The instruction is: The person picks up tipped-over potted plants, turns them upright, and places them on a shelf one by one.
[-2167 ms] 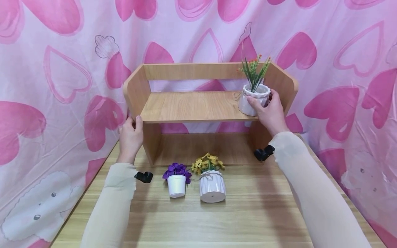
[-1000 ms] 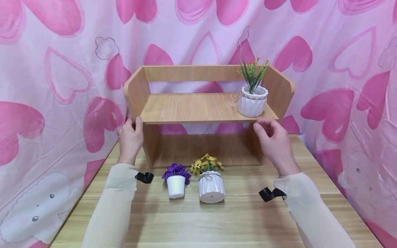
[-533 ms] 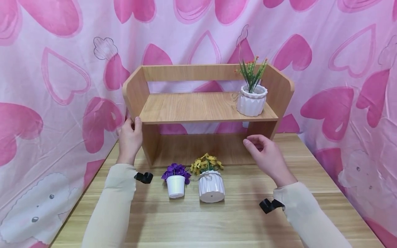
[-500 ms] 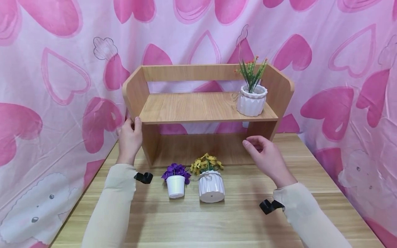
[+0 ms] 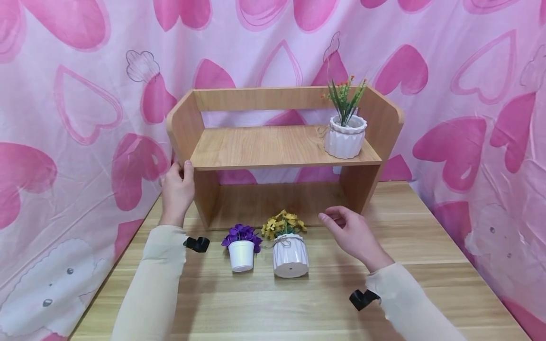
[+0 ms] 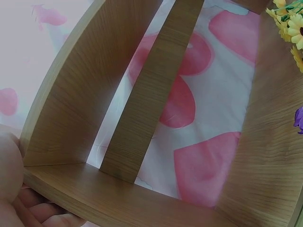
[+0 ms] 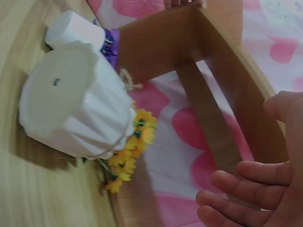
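Note:
My left hand (image 5: 177,193) grips the left side panel of the wooden shelf (image 5: 251,147); in the left wrist view its fingers (image 6: 52,215) curl round the panel's edge. My right hand (image 5: 351,234) hovers over the table with bent, relaxed fingers and nothing in them. Just left of it, a white ribbed pot with yellow flowers (image 5: 291,255) lies tipped on its side, base towards me. Beside that pot lies a smaller white pot with purple flowers (image 5: 241,255). On the upper board's right end stands a white pot with orange flowers and green leaves (image 5: 344,138), upright.
The shelf has a lower board (image 5: 256,199) and a back rail (image 5: 264,98). It stands at the rear of the wooden table (image 5: 273,308). A pink heart-patterned curtain (image 5: 239,42) surrounds the table at the back and both sides.
The right hand has let go of the pot with orange flowers on the upper board and moved down and left towards the yellow-flower pot. The left hand has stayed on the shelf.

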The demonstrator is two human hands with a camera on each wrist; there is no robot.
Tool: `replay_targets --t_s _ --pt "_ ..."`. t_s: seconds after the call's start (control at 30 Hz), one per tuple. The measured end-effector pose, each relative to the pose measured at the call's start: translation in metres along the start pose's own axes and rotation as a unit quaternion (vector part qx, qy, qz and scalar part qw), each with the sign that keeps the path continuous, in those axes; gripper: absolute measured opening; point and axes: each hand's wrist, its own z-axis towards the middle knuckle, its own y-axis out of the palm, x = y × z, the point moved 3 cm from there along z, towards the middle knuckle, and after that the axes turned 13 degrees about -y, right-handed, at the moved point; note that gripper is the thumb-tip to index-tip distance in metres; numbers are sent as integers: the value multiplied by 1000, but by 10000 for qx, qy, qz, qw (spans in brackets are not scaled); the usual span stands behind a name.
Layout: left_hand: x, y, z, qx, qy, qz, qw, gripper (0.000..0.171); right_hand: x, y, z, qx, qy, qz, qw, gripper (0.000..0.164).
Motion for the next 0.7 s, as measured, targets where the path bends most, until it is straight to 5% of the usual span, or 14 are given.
replay_targets --t_s 0.7 --pt "-1 1 1 85 157 -40 9998 66 22 57 -17 -356 382 208 9984 59"
